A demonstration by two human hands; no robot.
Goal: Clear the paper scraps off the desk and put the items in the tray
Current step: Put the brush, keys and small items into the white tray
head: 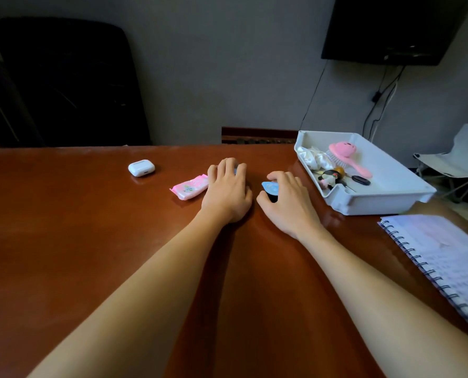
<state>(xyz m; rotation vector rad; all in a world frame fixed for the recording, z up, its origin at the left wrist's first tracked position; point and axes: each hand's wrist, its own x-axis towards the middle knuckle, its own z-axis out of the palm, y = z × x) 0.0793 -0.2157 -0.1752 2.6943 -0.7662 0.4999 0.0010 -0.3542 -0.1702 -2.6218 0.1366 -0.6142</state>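
I get a dim feed, brightest at the right edge, with a pale sheen on the desk (pixel 91 241) and a dark shadow between the forearms (pixel 151 296). The black chair (pixel 63 83) at upper left is lost in gloom. The wide lens stretches the borders and blurs the notebook (pixel 445 268).

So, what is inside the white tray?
The white plastic tray holds a pink hairbrush, shiny white fabric, a small toy figure and a black oval fob. Its near wall hides some floor.
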